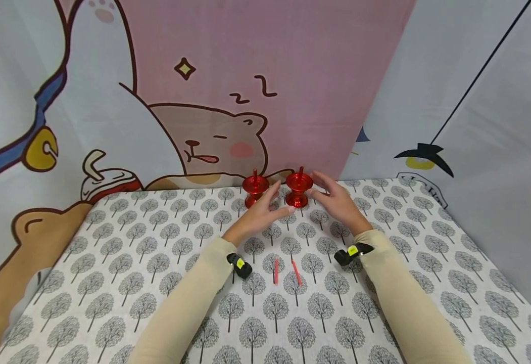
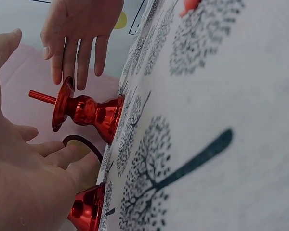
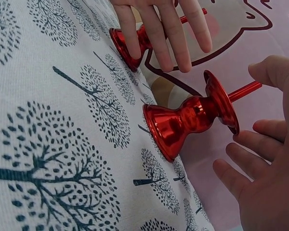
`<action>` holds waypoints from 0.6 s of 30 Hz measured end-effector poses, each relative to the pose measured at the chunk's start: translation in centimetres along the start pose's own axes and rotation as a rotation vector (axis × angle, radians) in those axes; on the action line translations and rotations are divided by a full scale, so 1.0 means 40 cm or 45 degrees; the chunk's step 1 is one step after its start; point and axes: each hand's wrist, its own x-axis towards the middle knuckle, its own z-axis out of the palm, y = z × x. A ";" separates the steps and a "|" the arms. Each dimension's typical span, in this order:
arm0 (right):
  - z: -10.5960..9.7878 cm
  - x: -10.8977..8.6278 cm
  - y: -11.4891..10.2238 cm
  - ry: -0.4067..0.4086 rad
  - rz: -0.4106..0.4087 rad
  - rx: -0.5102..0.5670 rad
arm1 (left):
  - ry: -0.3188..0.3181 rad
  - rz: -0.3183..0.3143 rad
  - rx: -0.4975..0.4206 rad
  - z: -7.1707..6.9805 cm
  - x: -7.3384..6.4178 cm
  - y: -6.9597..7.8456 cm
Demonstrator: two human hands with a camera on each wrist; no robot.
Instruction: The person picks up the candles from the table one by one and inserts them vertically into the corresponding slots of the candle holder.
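Two shiny red candle holders, each a waisted stand with a dish and a thin upright spike, stand side by side at the table's back. My left hand (image 1: 259,213) reaches in front of the left candle holder (image 1: 255,185) and partly hides it, fingers extended and thumb apart. Just right of the right candle holder (image 1: 299,183) is my right hand (image 1: 339,202), its fingers spread. In the right wrist view that candle holder (image 3: 173,125) stands between both hands, right fingertips close by its dish. Neither hand grips anything.
Two thin red sticks, the left stick (image 1: 276,272) and the right stick (image 1: 296,273), lie on the tree-patterned tablecloth (image 1: 179,303) between my forearms. A cartoon-printed curtain (image 1: 320,76) rises right behind the candle holders.
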 end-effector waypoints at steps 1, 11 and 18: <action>0.000 0.000 0.000 -0.001 0.000 0.002 | -0.003 0.002 -0.003 0.000 0.001 0.000; -0.004 -0.001 0.000 -0.001 -0.011 0.029 | -0.016 0.031 -0.036 0.001 0.006 0.004; -0.004 -0.004 -0.002 -0.001 -0.015 0.053 | -0.015 0.046 -0.036 0.005 0.010 0.004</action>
